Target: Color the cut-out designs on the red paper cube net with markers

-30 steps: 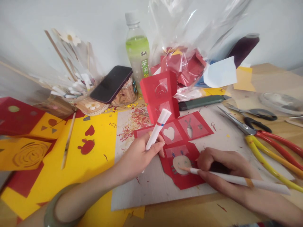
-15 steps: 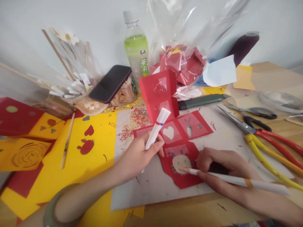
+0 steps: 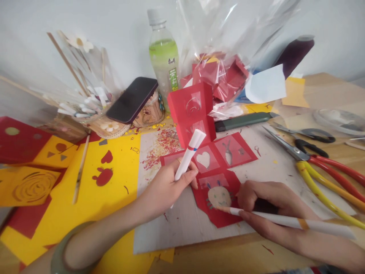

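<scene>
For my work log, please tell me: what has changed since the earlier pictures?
The tip of the pen in the right hand has shifted slightly down the picture, near the lower edge of the pale round shape. Nothing was taken or let go. The left hand still holds the white marker; the red card stays put.

The left forearm [image 3: 114, 234] is bare and slants up and rightward from the lower left, wrist nearly straight, ending in the left hand [image 3: 168, 184] with its thumb [image 3: 185, 179] pressed inward and its fingers curled in a closed grip. From the lower right the right forearm [image 3: 322, 243] reaches leftward; the right hand [image 3: 273, 198] pinches, index finger [image 3: 247, 190] sharply bent above the thumb. The hands are apart.
</scene>
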Action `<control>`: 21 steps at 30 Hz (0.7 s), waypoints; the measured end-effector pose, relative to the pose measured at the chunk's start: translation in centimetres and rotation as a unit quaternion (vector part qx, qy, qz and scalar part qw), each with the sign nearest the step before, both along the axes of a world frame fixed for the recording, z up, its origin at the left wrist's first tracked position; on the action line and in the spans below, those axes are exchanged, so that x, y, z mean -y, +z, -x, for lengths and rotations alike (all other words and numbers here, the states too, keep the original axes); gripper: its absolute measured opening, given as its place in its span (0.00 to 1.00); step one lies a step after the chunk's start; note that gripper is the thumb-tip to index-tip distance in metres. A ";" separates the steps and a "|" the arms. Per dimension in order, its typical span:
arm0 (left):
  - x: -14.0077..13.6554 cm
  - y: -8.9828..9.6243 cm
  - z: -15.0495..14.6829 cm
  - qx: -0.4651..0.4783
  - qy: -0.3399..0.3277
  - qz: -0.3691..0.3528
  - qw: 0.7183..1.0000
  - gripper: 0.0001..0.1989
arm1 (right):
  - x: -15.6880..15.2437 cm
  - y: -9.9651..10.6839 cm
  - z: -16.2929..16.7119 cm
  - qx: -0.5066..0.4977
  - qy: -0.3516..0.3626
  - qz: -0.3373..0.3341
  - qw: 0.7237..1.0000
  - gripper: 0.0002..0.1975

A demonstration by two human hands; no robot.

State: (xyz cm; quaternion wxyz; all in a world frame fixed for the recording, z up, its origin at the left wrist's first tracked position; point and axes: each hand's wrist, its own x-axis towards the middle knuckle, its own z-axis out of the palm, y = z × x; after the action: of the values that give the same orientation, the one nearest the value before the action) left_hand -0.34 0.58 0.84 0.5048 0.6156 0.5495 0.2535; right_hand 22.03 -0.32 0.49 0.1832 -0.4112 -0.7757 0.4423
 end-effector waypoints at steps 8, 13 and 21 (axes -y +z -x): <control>-0.1 0.1 -0.1 -0.003 -0.002 -0.001 1.000 0.08 | 0.0 0.1 0.4 -0.007 -0.005 0.003 1.000 0.07; 0.0 0.1 -0.1 -0.006 -0.002 -0.007 1.000 0.09 | -0.1 0.0 0.3 0.004 -0.003 0.002 1.000 0.07; -0.1 0.2 -0.2 -0.002 -0.001 -0.007 1.000 0.09 | -0.1 0.1 0.3 -0.004 -0.005 0.010 1.000 0.07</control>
State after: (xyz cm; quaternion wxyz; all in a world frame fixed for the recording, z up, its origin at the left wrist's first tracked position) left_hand -0.19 0.72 1.05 0.4994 0.6199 0.5486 0.2556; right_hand 21.76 -0.24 0.55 0.1839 -0.4150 -0.7686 0.4507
